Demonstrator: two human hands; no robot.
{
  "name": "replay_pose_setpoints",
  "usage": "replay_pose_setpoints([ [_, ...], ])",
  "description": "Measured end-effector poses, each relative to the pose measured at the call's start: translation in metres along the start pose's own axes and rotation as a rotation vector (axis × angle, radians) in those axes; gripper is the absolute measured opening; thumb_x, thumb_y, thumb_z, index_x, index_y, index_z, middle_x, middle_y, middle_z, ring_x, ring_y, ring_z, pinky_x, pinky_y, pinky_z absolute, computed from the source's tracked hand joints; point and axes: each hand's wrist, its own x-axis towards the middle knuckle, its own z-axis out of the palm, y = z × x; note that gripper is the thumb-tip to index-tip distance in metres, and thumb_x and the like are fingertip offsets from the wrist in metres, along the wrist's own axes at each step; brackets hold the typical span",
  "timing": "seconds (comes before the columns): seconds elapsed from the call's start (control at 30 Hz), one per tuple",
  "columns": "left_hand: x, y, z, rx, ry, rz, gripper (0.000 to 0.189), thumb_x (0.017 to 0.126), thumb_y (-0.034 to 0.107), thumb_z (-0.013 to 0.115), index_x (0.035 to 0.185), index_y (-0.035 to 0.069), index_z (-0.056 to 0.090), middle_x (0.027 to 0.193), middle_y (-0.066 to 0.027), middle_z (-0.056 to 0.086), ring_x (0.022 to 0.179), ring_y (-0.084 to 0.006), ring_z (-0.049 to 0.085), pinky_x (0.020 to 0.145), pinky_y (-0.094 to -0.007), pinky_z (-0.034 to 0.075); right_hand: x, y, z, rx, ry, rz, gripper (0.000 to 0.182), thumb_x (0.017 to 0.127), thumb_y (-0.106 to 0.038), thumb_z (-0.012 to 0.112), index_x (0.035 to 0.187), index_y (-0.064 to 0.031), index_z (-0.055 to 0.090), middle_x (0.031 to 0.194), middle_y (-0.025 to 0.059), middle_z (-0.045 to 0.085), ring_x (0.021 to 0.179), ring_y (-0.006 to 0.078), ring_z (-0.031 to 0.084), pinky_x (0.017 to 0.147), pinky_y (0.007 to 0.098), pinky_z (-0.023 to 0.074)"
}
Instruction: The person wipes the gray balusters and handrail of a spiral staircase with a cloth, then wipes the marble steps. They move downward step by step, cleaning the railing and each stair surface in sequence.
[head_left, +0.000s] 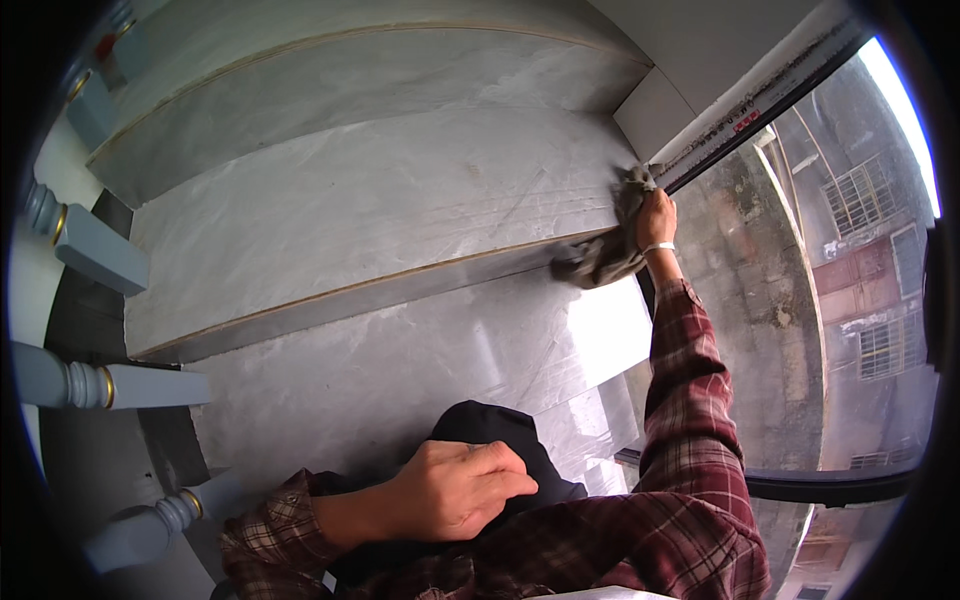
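My right hand (658, 221), with a pale band at the wrist, grips a crumpled grey-brown cloth (611, 251) at the right end of a stair step. The cloth reaches up to the dark lower edge of a window frame (694, 161) and hangs down over the step's edge, its lower end blurred. In front of my body my left hand (469, 487) is held with its fingers curled loosely over my dark-clad knee; nothing shows in it, though its palm is hidden.
Grey marble-like stair steps (375, 195) rise ahead, with brownish edges. Grey-blue balusters (105, 251) with gold rings line the left side. Window glass (757, 315) on the right shows a weathered wall and barred windows outside. A black frame bar (832, 487) crosses the lower right.
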Motion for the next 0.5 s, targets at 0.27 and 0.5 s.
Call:
replay_pose_setpoints([
  [0.27, 0.003, -0.014, 0.006, -0.021, -0.043, -0.047, 0.028, 0.066, -0.009, 0.060, 0.089, 0.006, 0.068, 0.085, -0.0029, 0.062, 0.060, -0.0160, 0.060, 0.051, -0.0268, 0.047, -0.073, -0.246, -0.024, 0.315, -0.487, -0.443, 0.032, 0.073, -0.013, 0.065, 0.103, -0.0046, 0.059, 0.090, 0.0120, 0.052, 0.093, 0.0319, 0.049, 0.079, 0.0438, 0.0406],
  [0.5, 0.002, -0.013, 0.006, 0.061, 0.004, -0.137, 0.024, 0.069, -0.007, 0.061, 0.088, 0.007, 0.066, 0.085, -0.0034, 0.061, 0.061, -0.0187, 0.060, 0.052, -0.0292, 0.049, 0.019, -0.130, 0.058, 0.160, -0.496, -0.540, 0.024, 0.081, -0.014, 0.054, 0.103, -0.0050, 0.061, 0.108, 0.0164, 0.062, 0.103, 0.0333, 0.055, 0.094, 0.0407, 0.0395],
])
